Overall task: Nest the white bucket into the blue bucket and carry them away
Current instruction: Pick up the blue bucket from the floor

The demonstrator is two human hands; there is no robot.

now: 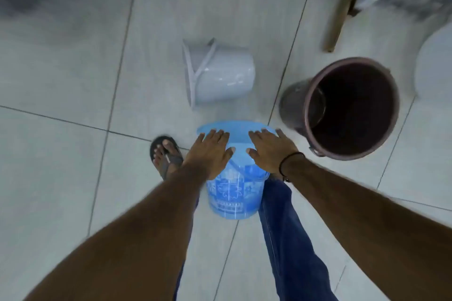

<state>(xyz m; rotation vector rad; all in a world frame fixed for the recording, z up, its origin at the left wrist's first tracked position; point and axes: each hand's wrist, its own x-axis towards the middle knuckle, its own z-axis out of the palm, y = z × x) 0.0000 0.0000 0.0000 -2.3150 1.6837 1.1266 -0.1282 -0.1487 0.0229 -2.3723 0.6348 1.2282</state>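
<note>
The blue bucket (234, 193), translucent with a printed pattern, stands upright on the tiled floor between my legs. Both hands lie palm down over its rim with fingers stretched out. My left hand (210, 154) covers the rim's left side and my right hand (269, 151) covers its right side, thumbs pointing toward each other. Neither hand curls around anything. The white bucket (220, 73) lies on its side on the floor beyond the blue one, mouth facing left, its handle lying across its wall.
A dark brown bucket (347, 107) stands upright just right of the blue one. A wooden stick (342, 7) leans at the upper right, near a white round object (435, 63). My sandalled foot (166, 156) is left of the blue bucket.
</note>
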